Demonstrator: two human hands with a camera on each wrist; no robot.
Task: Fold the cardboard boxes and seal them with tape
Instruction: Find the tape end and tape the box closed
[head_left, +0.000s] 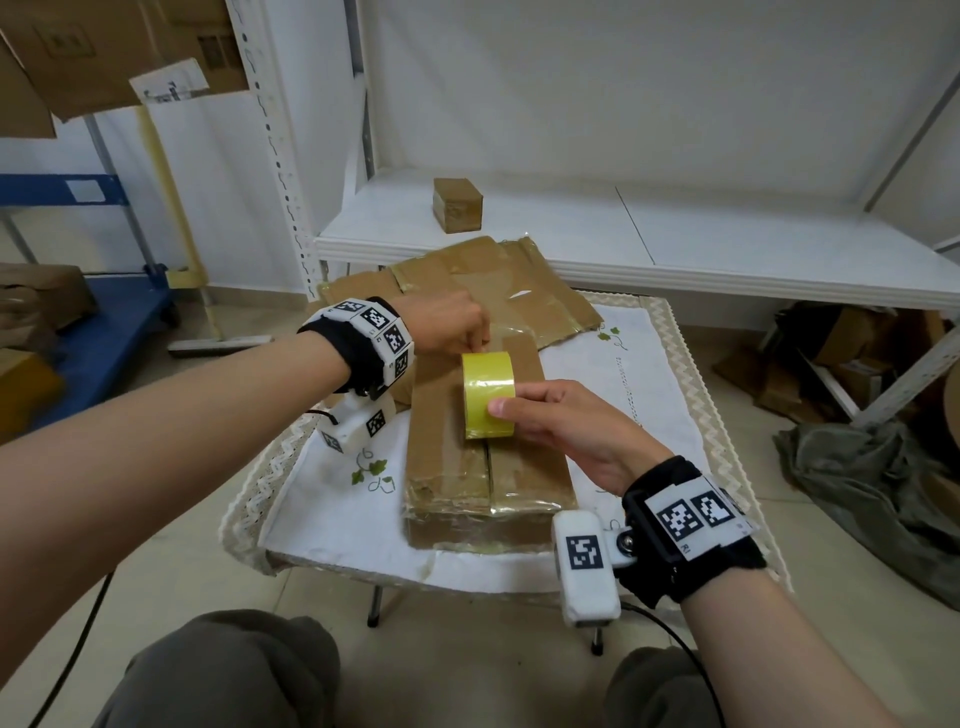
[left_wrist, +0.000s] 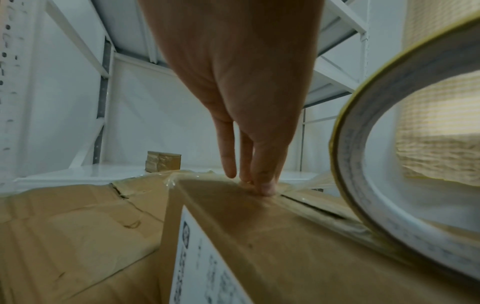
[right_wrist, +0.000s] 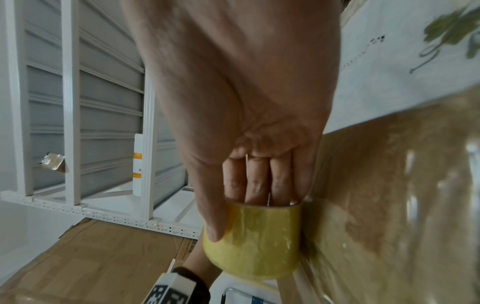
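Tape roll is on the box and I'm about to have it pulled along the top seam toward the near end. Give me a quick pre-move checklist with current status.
1. Tape end anchored: left hand presses its fingertips on the tape at the far end of the box. Ok.
2. Roll gripped: right hand holds the tape roll, fingers through the core, thumb outside. Ok.
3. Roll over the centre seam: ok in the head view.
4. Top flaps closed: they meet, with a narrow gap along the seam. Ok.
5. Path to the near end: nothing lies on the seam. Ok.
6. Tape stuck down without wrinkles: cannot tell.
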